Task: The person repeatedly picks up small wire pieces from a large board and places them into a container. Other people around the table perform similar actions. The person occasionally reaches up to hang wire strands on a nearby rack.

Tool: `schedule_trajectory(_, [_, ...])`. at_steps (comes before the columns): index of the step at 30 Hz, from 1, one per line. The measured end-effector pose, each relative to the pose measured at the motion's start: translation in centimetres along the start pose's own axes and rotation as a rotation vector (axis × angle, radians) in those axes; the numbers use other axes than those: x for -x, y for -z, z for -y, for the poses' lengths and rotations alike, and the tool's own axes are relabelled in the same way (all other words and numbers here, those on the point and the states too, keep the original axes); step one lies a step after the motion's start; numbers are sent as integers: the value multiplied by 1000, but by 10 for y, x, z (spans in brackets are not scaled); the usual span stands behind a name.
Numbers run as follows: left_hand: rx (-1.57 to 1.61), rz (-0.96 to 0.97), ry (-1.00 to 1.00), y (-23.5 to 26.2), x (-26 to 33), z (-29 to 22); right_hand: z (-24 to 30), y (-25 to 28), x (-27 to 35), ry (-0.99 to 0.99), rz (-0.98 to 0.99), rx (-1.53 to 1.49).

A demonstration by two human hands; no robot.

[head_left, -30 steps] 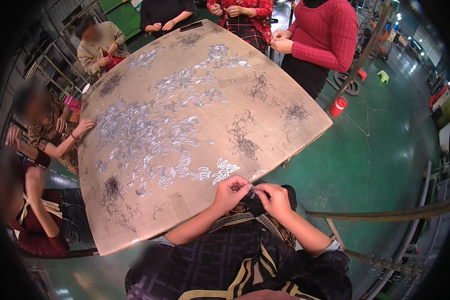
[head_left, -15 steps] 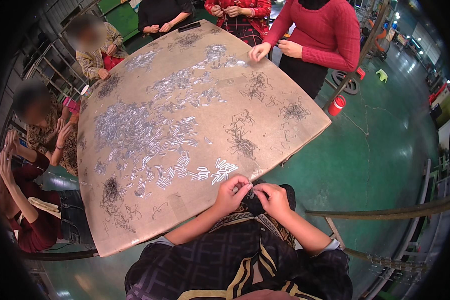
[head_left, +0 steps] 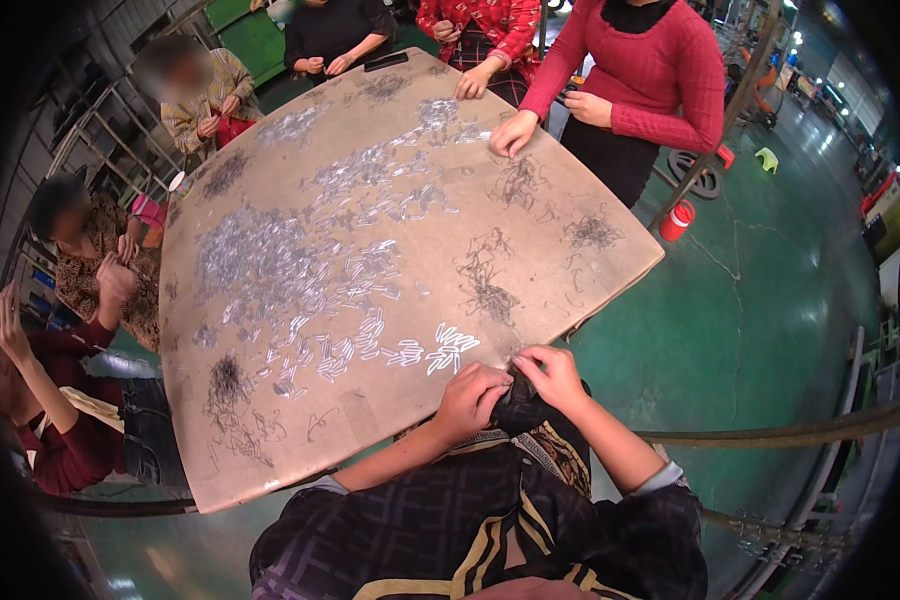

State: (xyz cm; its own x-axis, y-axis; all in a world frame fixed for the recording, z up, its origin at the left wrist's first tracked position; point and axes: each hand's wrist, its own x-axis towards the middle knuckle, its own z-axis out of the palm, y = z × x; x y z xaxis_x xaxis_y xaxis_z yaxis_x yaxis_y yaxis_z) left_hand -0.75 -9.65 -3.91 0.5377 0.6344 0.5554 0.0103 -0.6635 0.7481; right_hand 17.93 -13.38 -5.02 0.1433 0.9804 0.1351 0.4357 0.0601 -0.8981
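Note:
At the near edge of the table [head_left: 370,440], my two hands are close together. My left hand [head_left: 472,400] is closed, its thumb and fingertips pressed together. My right hand [head_left: 553,378] is pinched just to the right of it. Anything between the fingertips is too small to make out. Just beyond my left hand lies a small group of shiny, narrow oblong metal pieces [head_left: 452,345]. Farther up, a tangle of thin dark bent wires [head_left: 490,295] lies nearest my right hand.
A wide heap of silver pieces [head_left: 255,260] covers the table's left and middle. More dark wires [head_left: 227,385] lie at the left. Several people work around the table; one in a pink-red sweater [head_left: 670,80] reaches onto it. A red container [head_left: 677,220] stands on the green floor.
My right hand has lifted slightly away from my left, up toward the table edge. My left hand has shifted a little. Across the table, the person in the red patterned top has lowered a hand onto it.

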Motion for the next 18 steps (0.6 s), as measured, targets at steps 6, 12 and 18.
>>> schedule_trajectory(6, [-32, -5, -23, 0, 0, -4, -17, -47, -41, 325, -7, 293])
schedule_trajectory(12, [-22, -43, -20, 2, 0, -8, -32, -80, -54, 426, -23, 473])
schedule_trajectory(18, [-55, -26, -38, 2, 0, -8, -25, -78, -61, 284, 72, 416])
